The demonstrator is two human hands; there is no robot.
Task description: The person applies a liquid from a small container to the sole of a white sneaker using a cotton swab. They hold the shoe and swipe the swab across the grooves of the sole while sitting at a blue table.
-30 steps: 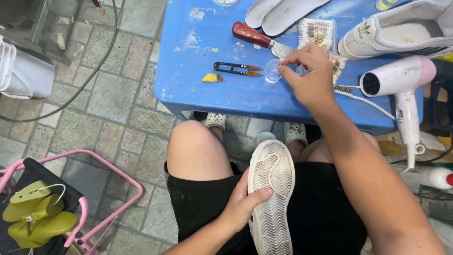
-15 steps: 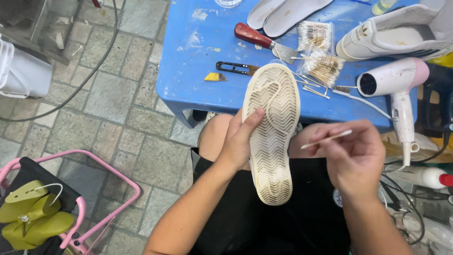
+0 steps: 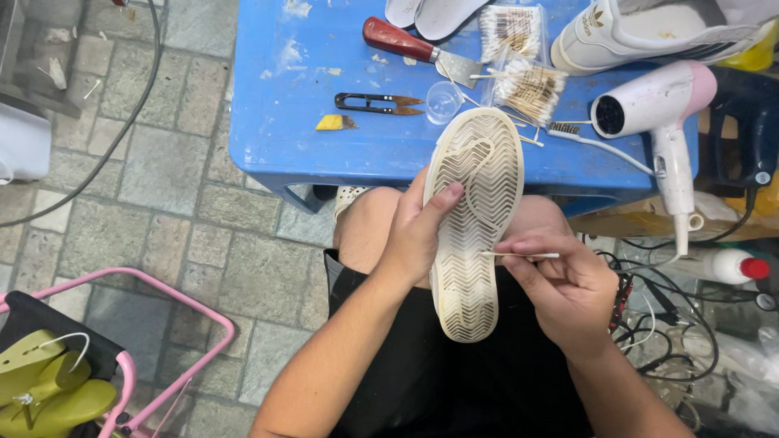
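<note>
head view: seated person, work held over the lap
right hand (image 3: 568, 288): fingers pinched shut on a cotton swab (image 3: 521, 255), tip on the tread
left hand (image 3: 418, 235): wrapped round the sole's edge, thumb on the tread
shoe (image 3: 471, 223): sole up, just off the table's near edge
handling: likely light; rubber sole stiff, grippy; hold by the sides
table (image 3: 300, 122): blue, cluttered; hair dryer (image 3: 661, 122) at right edge, snips (image 3: 377, 102) mid
floor: grey pavers, pink rack (image 3: 162, 324) at left

A street-side shoe-cleaning workshop: stone paving (image 3: 162, 203), blue plastic table (image 3: 300, 122) with scraper (image 3: 418, 47), cotton swabs (image 3: 527, 85), hairdryer (image 3: 661, 113).
</note>
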